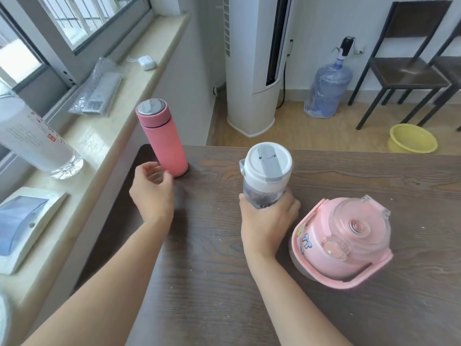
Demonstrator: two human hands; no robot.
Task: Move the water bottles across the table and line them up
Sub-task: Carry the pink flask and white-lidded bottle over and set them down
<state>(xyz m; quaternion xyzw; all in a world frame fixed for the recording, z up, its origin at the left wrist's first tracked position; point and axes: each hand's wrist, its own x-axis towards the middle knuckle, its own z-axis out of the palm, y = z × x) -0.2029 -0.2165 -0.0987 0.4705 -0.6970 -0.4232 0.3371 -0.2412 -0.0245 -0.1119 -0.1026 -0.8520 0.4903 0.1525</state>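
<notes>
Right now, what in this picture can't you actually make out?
- Grey bottle: lower body hidden by right hand.
- Left hand: motion-blurred; contact with pink flask unclear.
- Clear bottle on sill: top cut off by left edge; label unreadable.

Upright on the table: slim pink flask point(162, 138), white-lidded clear bottle point(267, 174), squat pink jug point(341, 242)

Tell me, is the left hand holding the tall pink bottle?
No, the left hand is open beside the tall pink bottle, not wrapped around it.
</notes>
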